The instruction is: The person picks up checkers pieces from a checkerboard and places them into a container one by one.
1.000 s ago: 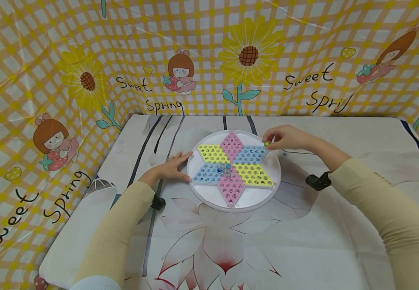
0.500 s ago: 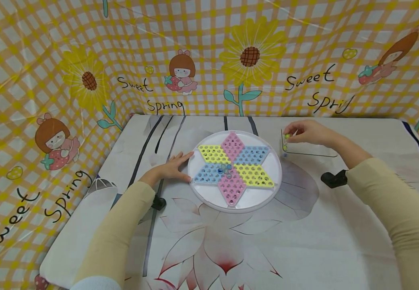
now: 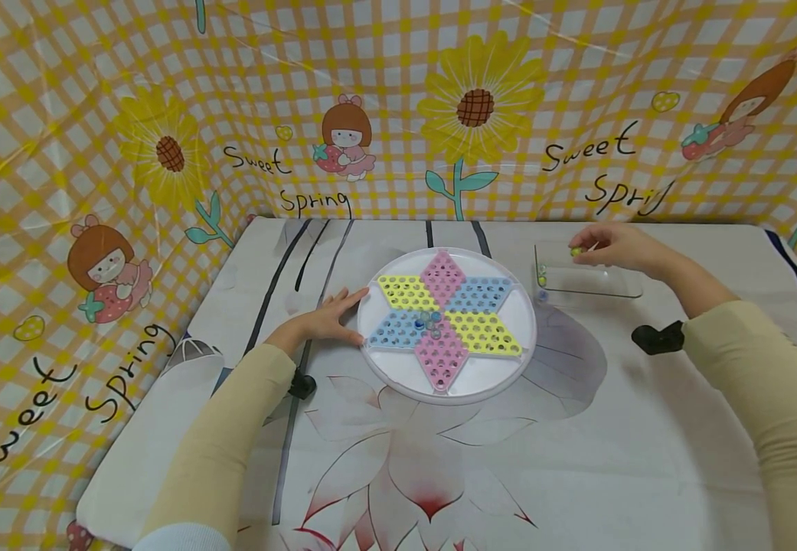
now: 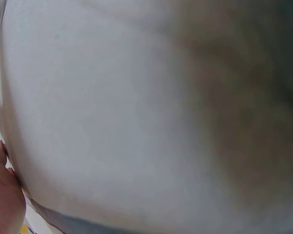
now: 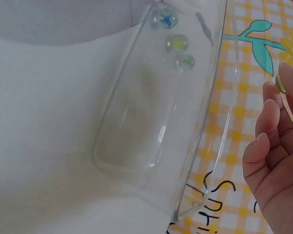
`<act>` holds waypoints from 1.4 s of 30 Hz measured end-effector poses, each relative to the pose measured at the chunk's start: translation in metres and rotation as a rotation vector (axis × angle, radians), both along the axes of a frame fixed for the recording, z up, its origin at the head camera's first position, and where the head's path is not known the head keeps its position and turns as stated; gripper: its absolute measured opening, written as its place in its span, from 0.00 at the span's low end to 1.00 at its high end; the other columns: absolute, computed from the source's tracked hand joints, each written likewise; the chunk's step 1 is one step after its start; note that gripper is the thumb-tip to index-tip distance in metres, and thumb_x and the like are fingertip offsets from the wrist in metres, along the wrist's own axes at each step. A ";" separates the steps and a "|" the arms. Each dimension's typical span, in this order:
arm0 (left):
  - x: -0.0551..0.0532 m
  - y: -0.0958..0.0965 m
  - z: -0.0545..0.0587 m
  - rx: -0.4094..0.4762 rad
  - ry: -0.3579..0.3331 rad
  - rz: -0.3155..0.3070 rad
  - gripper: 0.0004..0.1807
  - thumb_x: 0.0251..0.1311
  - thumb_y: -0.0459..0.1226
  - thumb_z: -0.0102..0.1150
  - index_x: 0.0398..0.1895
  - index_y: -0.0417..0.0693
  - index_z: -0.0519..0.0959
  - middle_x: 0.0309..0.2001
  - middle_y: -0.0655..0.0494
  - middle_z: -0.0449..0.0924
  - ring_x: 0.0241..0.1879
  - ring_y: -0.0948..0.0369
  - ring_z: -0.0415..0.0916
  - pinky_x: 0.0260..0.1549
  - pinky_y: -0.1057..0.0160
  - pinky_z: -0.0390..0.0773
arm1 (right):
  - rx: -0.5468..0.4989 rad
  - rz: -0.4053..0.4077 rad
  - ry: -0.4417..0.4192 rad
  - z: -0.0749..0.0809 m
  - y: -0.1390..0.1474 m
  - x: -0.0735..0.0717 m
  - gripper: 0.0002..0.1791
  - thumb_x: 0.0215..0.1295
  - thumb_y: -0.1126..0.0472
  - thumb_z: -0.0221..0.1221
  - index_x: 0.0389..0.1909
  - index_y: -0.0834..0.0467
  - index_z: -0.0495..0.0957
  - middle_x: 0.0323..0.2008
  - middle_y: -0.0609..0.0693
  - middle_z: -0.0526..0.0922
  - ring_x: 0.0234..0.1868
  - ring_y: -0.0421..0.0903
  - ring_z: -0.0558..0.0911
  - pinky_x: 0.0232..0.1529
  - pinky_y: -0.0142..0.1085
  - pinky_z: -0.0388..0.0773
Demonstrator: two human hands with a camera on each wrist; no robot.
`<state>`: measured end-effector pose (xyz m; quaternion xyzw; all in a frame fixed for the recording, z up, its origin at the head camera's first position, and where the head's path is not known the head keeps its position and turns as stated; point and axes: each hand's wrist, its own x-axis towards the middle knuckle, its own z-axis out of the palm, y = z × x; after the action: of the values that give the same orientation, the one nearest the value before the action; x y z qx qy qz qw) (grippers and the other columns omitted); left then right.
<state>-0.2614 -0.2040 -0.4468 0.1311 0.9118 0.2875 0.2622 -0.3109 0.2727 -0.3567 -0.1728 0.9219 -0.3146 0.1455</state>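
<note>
My right hand (image 3: 615, 249) pinches a yellow-green marble (image 3: 576, 252) between thumb and fingertips, over a clear plastic box (image 5: 136, 122). Three glass marbles lie at one end of the box: a blue-swirled marble (image 5: 166, 19), a yellowish marble (image 5: 177, 43) and a green one (image 5: 185, 62). My left hand (image 3: 329, 317) rests at the left rim of a round white Chinese checkers board (image 3: 387, 367), fingers spread and fairly straight. Several marbles (image 3: 429, 321) sit near the middle of its pink, blue and yellow star.
A light tablecloth (image 3: 577, 474) with a printed lotus covers the table. Yellow checked cloth (image 3: 398, 168) hangs along its back and left. A white container with thin dark lines (image 3: 194, 352) stands at the table's left edge.
My right hand, pinching the yellow-green marble, has moved right from the board's upper right edge to over the clear box. My left hand has stayed at the rim.
</note>
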 end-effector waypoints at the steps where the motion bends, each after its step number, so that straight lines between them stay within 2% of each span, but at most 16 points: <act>1: 0.000 0.000 0.000 -0.001 0.000 -0.001 0.53 0.26 0.62 0.60 0.59 0.81 0.38 0.64 0.57 0.25 0.61 0.52 0.20 0.52 0.41 0.33 | 0.001 -0.004 -0.001 -0.001 0.002 0.000 0.20 0.53 0.51 0.54 0.44 0.59 0.68 0.39 0.52 0.72 0.36 0.44 0.71 0.33 0.35 0.69; 12: 0.000 0.000 0.000 -0.009 -0.003 0.004 0.54 0.26 0.62 0.60 0.59 0.80 0.38 0.64 0.57 0.25 0.61 0.52 0.20 0.52 0.41 0.33 | 0.032 -0.058 -0.006 -0.009 0.027 -0.006 0.24 0.52 0.49 0.54 0.46 0.60 0.67 0.37 0.52 0.72 0.33 0.46 0.71 0.32 0.38 0.68; 18: 0.000 0.001 0.001 -0.010 -0.001 0.005 0.54 0.26 0.63 0.60 0.59 0.80 0.38 0.64 0.57 0.26 0.61 0.52 0.20 0.52 0.41 0.33 | 0.037 -0.077 -0.021 -0.011 0.035 -0.005 0.26 0.52 0.48 0.54 0.46 0.62 0.67 0.38 0.52 0.72 0.33 0.43 0.70 0.33 0.39 0.68; 30: 0.000 0.001 -0.001 -0.019 0.011 0.003 0.54 0.24 0.64 0.59 0.59 0.80 0.38 0.64 0.56 0.26 0.61 0.51 0.21 0.52 0.41 0.34 | 0.022 -0.079 -0.051 -0.017 0.040 -0.004 0.25 0.52 0.49 0.54 0.45 0.62 0.67 0.36 0.51 0.75 0.35 0.46 0.72 0.33 0.39 0.67; 42: 0.001 0.001 0.001 -0.014 0.008 0.002 0.54 0.26 0.63 0.59 0.59 0.79 0.39 0.64 0.56 0.26 0.61 0.51 0.21 0.52 0.41 0.34 | 0.025 -0.089 -0.055 -0.013 0.029 -0.003 0.26 0.51 0.45 0.53 0.46 0.59 0.68 0.38 0.52 0.74 0.37 0.50 0.70 0.34 0.39 0.67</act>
<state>-0.2603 -0.2030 -0.4458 0.1297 0.9149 0.2809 0.2592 -0.3137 0.3019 -0.3701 -0.1212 0.9283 -0.3137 0.1588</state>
